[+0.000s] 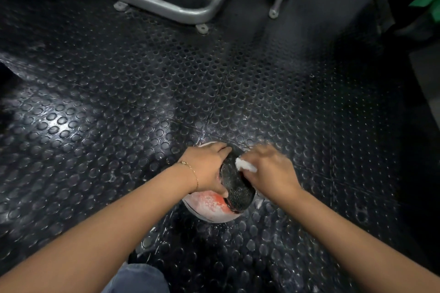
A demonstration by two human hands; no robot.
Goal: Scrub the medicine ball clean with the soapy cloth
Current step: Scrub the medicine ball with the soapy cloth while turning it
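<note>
Between the two hands, down on the studded rubber floor [147, 93], sits the medicine ball [235, 188], its black pebbled panel turned up and a red-and-white panel showing lather on the near side. The left hand [209, 169] is spread and pressed over the ball's left shoulder, fingers curled round it to hold it steady. The right hand [269, 169] is closed on the soapy cloth [245, 166], a white wad that touches the black panel just beside the left fingertips; the blur on this hand suggests it is rubbing. Scrubbing looks well in hand, with suds on the near panel and wet streaks on the floor around. Next, I judge, the ball wants turning under the bracing hand so an unwashed face comes up, with firm pressure, since wet rubber may slip. Beyond both hands stands a grey machine frame [166, 7].
</note>
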